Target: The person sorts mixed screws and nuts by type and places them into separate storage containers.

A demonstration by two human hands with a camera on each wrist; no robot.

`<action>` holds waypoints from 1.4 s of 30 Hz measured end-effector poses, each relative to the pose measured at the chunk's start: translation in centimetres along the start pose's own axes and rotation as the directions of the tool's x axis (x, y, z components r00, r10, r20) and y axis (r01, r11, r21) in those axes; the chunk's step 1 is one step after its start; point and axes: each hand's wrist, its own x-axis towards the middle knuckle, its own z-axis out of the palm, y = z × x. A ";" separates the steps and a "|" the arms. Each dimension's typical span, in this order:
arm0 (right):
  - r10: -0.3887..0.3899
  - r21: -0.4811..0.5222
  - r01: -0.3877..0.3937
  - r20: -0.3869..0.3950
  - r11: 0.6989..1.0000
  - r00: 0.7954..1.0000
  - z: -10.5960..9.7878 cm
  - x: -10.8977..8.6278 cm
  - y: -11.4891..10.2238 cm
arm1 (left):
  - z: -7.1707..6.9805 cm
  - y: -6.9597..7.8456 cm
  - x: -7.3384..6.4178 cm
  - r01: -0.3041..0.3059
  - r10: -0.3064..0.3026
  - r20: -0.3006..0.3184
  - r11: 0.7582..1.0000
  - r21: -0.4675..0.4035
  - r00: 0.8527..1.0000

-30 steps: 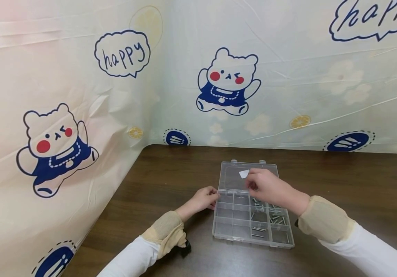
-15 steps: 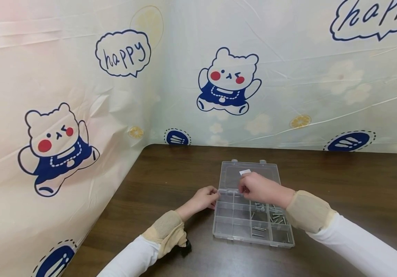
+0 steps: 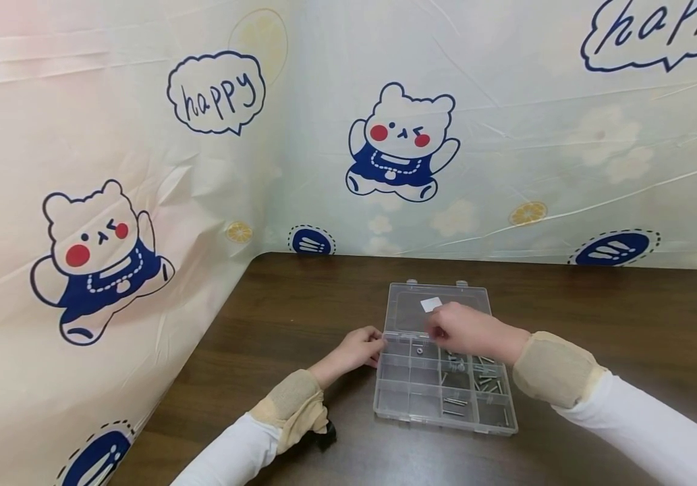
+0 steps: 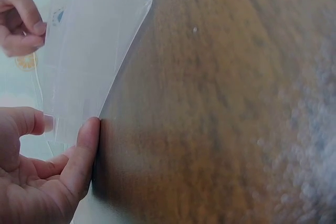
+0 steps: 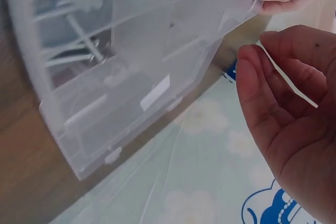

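Note:
A clear plastic compartment box lies on the table with its lid folded back. My left hand grips the box's left edge, thumb and fingers on its side wall in the left wrist view. Over the hinge line hovers my right hand, its fingers loosely curved. In the right wrist view its thumb and fingertips stand slightly apart with nothing visible between them. A small ring-shaped nut sits in a back compartment, second from the left. Several screws fill compartments on the right side.
The brown wooden table spreads around the box. A white paper label is on the lid. Printed cloth with bear drawings hangs behind and to the left. A black object shows under the left wrist.
My right hand moved left to the back compartments, then drew back slightly right. The small nut now shows in the compartment there. My left hand has stayed on the box edge.

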 end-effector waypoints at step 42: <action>0.374 -0.012 -0.375 0.114 0.927 0.920 -0.1 -11.7 7.5 | 0.0 -0.5 0.3 0.014 -0.014 0.005 1.000 -0.015 1.000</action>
